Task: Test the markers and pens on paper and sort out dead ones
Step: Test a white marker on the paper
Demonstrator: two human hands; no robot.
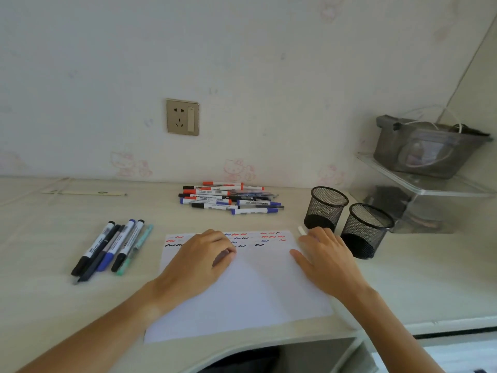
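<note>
The tabletop (403,278) is carrying paper (250,289) bearing scribbles. Left hand (199,262) is resting on it, grip loosely curled, holding nothing; right hand (326,258) is lying flat. Marker pile (228,199) is sitting behind, set-aside pens (113,247) left.

Left hand (200,261) lies palm down, fingers loosely curled inward; right hand (325,258) pinches something white at its fingertips.

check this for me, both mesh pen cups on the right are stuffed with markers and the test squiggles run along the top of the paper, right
Not quite. The head view shows both mesh pen cups empty; the markers lie in a pile by the wall and a group at left. The squiggles do run along the paper's top.
</note>
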